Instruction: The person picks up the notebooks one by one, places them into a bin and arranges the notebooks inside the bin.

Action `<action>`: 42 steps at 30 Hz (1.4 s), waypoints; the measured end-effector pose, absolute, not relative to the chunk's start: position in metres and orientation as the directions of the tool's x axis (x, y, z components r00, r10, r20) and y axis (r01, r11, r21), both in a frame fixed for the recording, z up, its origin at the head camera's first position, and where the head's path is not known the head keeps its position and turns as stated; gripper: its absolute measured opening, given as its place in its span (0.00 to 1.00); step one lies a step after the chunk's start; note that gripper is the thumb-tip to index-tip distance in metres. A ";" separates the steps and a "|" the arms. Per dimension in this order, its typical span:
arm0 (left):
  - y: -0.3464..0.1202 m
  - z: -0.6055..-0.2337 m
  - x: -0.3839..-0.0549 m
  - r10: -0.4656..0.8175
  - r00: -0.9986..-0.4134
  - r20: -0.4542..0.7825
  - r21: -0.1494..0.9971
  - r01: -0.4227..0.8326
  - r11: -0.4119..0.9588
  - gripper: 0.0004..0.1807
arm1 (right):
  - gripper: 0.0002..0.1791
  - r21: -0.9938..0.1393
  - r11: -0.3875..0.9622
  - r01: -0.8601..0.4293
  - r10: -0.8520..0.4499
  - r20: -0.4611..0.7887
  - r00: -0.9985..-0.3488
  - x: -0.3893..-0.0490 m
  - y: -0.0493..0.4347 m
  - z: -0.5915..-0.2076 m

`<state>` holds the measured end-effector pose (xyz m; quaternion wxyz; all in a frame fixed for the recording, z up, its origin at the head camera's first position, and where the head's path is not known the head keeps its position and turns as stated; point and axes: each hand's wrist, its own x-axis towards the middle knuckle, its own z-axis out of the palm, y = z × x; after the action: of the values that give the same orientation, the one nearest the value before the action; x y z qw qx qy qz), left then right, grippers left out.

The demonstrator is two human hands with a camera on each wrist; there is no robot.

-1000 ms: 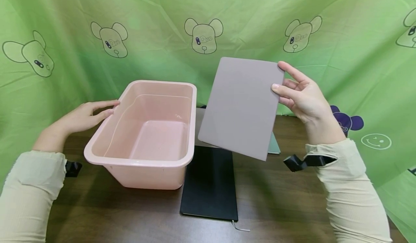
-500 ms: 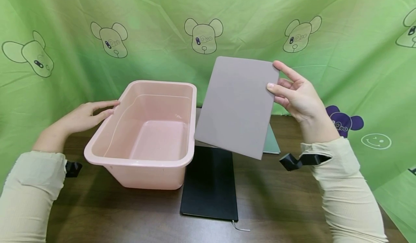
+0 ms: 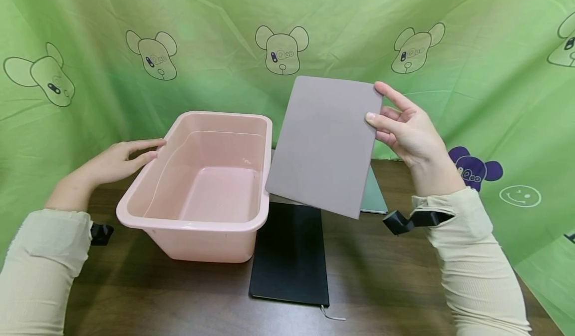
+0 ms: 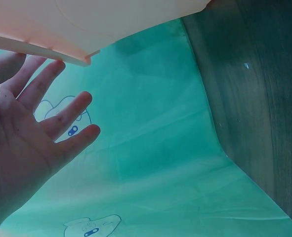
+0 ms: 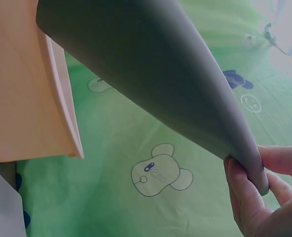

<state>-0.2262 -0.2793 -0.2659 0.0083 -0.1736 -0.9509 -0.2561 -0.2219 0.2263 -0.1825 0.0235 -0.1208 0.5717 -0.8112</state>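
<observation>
My right hand (image 3: 411,131) pinches the upper right edge of a grey notebook (image 3: 325,146), thumb in front and fingers behind. The notebook is raised and tilted, its lower left corner overlapping the rim of a pink plastic basin (image 3: 215,225). Seen from the right wrist, the grey notebook (image 5: 150,69) reaches from the fingertips up toward the basin (image 5: 17,89). On the basin's left rim rest the fingertips of my left hand (image 3: 114,162). The left wrist view has this hand (image 4: 32,113) with its fingers spread and fairly straight, fingertips at the underside of the rim (image 4: 42,52).
Right of the basin a black notebook (image 3: 289,256) with a ribbon lies on the brown wooden table (image 3: 386,276). A green notebook (image 3: 374,196) shows partly behind the grey one, and a further grey surface peeks out there. A green printed curtain (image 3: 341,26) hangs behind.
My right hand has carried the grey notebook left and slightly up, toward the basin, uncovering more of the green notebook. The left hand and the basin have stayed put.
</observation>
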 end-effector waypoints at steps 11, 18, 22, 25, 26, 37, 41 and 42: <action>-0.279 -0.266 -0.226 0.320 -0.942 0.100 0.495 0.326 0.805 0.26 | 0.37 -0.912 -0.396 -0.105 -0.194 0.195 -0.961 -0.222 0.227 -0.179; -0.279 -0.266 -0.225 0.315 -0.944 0.097 0.492 0.321 0.809 0.26 | 0.36 -0.887 -0.452 -0.099 -0.203 0.210 -0.956 -0.223 0.227 -0.177; -0.280 -0.267 -0.226 0.315 -0.944 0.098 0.493 0.321 0.809 0.26 | 0.36 -0.875 -0.474 -0.094 -0.210 0.216 -0.954 -0.224 0.226 -0.176; -0.280 -0.267 -0.226 0.315 -0.944 0.098 0.494 0.321 0.808 0.26 | 0.36 -0.870 -0.483 -0.095 -0.214 0.222 -0.951 -0.224 0.224 -0.175; -0.280 -0.267 -0.226 0.316 -0.944 0.099 0.494 0.322 0.807 0.26 | 0.37 -0.870 -0.484 -0.096 -0.213 0.224 -0.951 -0.224 0.223 -0.175; -0.278 -0.266 -0.226 0.327 -0.939 0.111 0.498 0.337 0.799 0.26 | 0.37 -0.884 -0.459 -0.089 -0.197 0.199 -0.960 -0.225 0.211 -0.171; -0.278 -0.266 -0.226 0.328 -0.938 0.111 0.495 0.339 0.800 0.26 | 0.38 -0.886 -0.454 -0.090 -0.195 0.197 -0.961 -0.225 0.207 -0.171; -0.279 -0.266 -0.226 0.329 -0.938 0.112 0.494 0.340 0.800 0.26 | 0.38 -0.886 -0.455 -0.089 -0.194 0.196 -0.961 -0.226 0.205 -0.171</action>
<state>-0.2262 -0.2786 -0.2662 0.0101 -0.1762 -0.9487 -0.2623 -0.2259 0.2054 -0.1707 0.0312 -0.1360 0.5213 -0.8419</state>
